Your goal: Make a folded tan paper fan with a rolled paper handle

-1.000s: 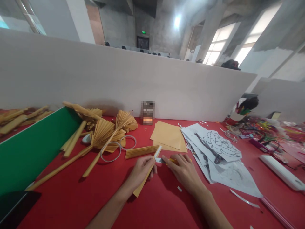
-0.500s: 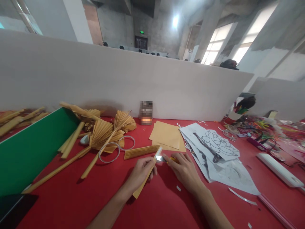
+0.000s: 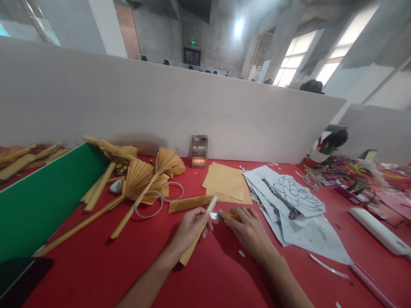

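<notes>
My left hand (image 3: 192,224) is closed on a folded strip of tan paper (image 3: 189,253), which slants up and away with a whitish band along its upper part. A yellow-handled cutter (image 3: 235,217) is gripped in my right hand (image 3: 248,229). Its blade (image 3: 215,216) points left and lies at the edge of the strip, beside my left fingertips. Just beyond my left hand, a pleated tan paper piece (image 3: 189,204) rests on the red table (image 3: 212,282).
Pleated paper fans (image 3: 138,177) and two clear rings (image 3: 149,204) lie left, near a green board (image 3: 54,196). Behind are tan sheets (image 3: 224,181); printed drawings (image 3: 298,194) and a white device (image 3: 379,229) lie right. A white partition (image 3: 160,107) runs across the back.
The blade has tilted slightly and shows less glare. Both hands hold nearly the same places, and the whole view has shifted a little.
</notes>
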`<action>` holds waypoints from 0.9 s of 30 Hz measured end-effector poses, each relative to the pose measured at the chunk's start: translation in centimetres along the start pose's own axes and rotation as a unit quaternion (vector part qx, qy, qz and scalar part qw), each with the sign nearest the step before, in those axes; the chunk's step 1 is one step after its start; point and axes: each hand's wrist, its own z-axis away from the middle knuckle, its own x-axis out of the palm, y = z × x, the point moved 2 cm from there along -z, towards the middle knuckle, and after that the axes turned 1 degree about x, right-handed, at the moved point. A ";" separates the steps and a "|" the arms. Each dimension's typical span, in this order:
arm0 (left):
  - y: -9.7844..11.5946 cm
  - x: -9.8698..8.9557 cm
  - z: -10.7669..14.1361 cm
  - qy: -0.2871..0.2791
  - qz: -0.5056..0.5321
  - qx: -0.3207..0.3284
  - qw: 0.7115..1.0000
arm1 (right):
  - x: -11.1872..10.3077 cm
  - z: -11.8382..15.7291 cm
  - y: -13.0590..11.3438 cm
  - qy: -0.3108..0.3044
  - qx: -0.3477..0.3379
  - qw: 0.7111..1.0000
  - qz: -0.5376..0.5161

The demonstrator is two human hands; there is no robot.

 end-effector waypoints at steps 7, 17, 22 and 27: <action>0.2 0.0 0.0 -0.007 0.005 0.000 1.000 | -0.1 -0.1 -0.2 0.004 0.006 1.000 0.011; 0.0 0.0 0.0 -0.019 0.007 -0.001 1.000 | -0.1 0.0 -0.3 0.008 0.008 1.000 0.007; 0.2 0.0 0.0 -0.025 0.001 0.006 1.000 | -0.1 -0.1 -0.3 0.008 0.011 1.000 0.005; 0.2 -0.1 0.0 -0.028 -0.009 0.007 1.000 | -0.2 -0.2 -0.5 0.018 0.012 1.000 0.007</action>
